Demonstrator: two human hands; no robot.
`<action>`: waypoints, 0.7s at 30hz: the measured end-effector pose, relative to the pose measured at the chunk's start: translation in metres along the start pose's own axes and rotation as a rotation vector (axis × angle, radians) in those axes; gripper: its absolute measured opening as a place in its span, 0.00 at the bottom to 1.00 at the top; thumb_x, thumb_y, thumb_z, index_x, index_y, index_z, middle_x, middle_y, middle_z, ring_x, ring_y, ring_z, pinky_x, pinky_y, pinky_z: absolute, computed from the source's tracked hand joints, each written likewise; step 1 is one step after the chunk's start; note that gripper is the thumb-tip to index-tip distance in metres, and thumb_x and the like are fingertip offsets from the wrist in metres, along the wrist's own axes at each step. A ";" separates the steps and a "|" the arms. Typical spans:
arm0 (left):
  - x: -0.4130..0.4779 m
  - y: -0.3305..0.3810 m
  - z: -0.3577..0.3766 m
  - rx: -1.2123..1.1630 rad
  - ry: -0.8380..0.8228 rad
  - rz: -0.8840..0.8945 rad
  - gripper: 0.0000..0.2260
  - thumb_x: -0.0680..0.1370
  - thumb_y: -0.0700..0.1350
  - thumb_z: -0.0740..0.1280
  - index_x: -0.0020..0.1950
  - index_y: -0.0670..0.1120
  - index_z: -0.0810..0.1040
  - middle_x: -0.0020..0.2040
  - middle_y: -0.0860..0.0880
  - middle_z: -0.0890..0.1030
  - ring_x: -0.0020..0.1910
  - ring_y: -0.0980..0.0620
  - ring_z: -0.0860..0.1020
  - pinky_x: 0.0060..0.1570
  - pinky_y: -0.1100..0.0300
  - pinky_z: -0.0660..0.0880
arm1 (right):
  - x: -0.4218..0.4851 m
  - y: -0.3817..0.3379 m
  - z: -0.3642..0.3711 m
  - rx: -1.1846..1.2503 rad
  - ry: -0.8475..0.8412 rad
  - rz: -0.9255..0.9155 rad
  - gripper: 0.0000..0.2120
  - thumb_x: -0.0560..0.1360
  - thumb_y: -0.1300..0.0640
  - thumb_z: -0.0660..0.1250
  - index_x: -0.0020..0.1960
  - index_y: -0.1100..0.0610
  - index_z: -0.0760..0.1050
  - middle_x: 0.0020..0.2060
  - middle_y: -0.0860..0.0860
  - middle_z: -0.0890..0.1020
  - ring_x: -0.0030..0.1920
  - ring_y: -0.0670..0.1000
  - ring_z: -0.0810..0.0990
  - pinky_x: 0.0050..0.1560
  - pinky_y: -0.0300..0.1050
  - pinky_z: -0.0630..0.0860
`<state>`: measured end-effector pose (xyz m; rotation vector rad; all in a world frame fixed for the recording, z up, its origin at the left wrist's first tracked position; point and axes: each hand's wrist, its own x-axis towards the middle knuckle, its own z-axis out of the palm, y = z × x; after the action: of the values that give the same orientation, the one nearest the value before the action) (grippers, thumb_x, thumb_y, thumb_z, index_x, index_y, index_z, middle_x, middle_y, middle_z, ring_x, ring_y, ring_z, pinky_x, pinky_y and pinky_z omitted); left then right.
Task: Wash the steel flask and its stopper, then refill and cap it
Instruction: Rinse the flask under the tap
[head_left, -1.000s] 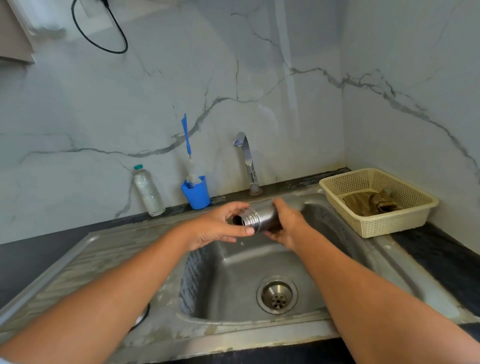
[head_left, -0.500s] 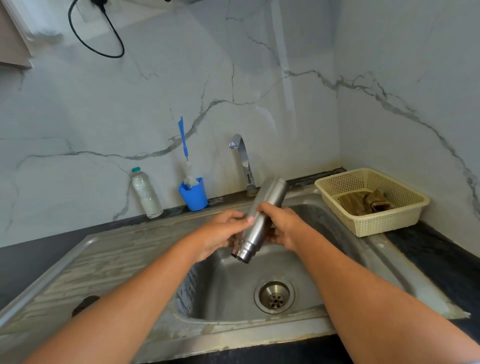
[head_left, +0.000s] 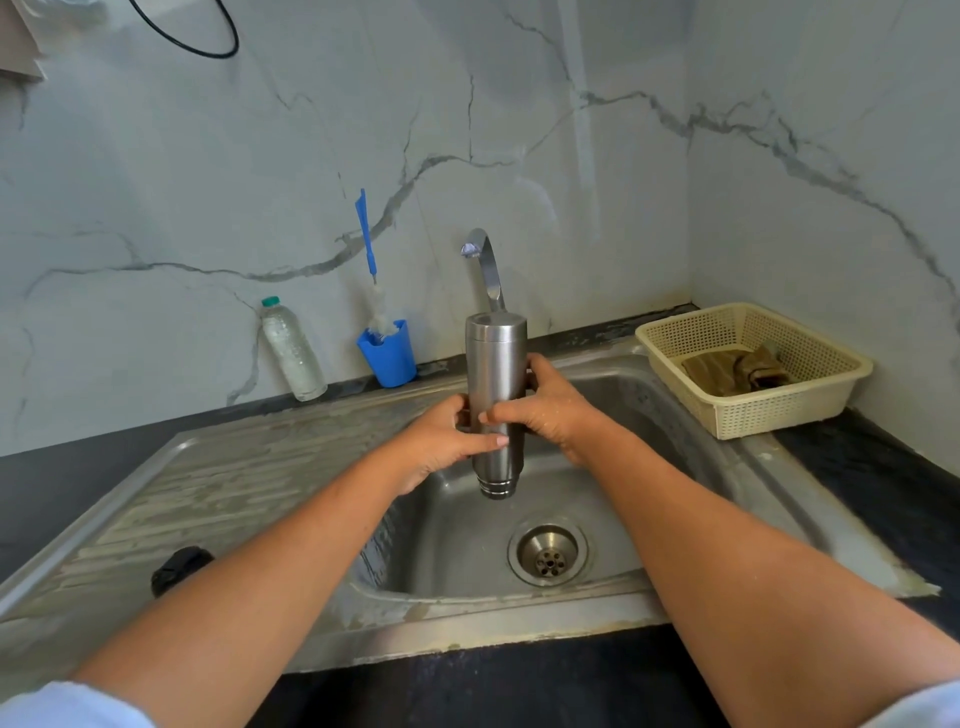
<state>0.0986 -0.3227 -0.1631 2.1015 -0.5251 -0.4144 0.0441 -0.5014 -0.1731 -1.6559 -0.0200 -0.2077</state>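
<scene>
Cylindrical brushed-steel flask (head_left: 496, 374), mouth down over steel sink (head_left: 467, 618), gripped by left hand (head_left: 441, 441) and right hand (head_left: 550, 410).

Reaches fwd w/ both forearms bare, converging at centre. Grips flask (head_left: 496, 358) w/ L hand (head_left: 440, 442) from left side, thumb across front, fingers curled behind. Clasps opp. side w/ R hand (head_left: 551, 410), set a bit higher, thumb across front just above L thumb, skin wet w/ droplets. Shows pale sleeve edges at bottom corners.
</scene>
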 end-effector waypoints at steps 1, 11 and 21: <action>0.001 0.000 -0.001 -0.003 0.004 0.002 0.34 0.71 0.45 0.82 0.74 0.51 0.72 0.62 0.52 0.84 0.61 0.53 0.82 0.66 0.49 0.78 | -0.001 -0.001 0.001 -0.012 0.001 -0.017 0.40 0.64 0.61 0.82 0.70 0.49 0.66 0.58 0.50 0.78 0.57 0.51 0.80 0.62 0.54 0.79; -0.006 -0.004 -0.002 0.030 0.001 0.049 0.33 0.71 0.45 0.82 0.73 0.54 0.73 0.60 0.53 0.85 0.61 0.55 0.83 0.67 0.52 0.77 | -0.002 -0.004 0.007 -0.230 -0.046 -0.094 0.42 0.64 0.59 0.82 0.71 0.48 0.65 0.58 0.47 0.77 0.56 0.50 0.80 0.59 0.53 0.80; -0.040 0.010 -0.021 -0.072 0.312 0.159 0.31 0.69 0.42 0.83 0.68 0.51 0.73 0.59 0.51 0.83 0.56 0.56 0.82 0.53 0.62 0.77 | -0.010 -0.026 0.027 -0.149 -0.061 -0.147 0.34 0.73 0.42 0.76 0.75 0.48 0.69 0.64 0.44 0.79 0.64 0.44 0.78 0.64 0.46 0.77</action>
<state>0.0725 -0.2928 -0.1394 1.9889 -0.4796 -0.0122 0.0346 -0.4709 -0.1511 -1.8109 -0.1764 -0.2754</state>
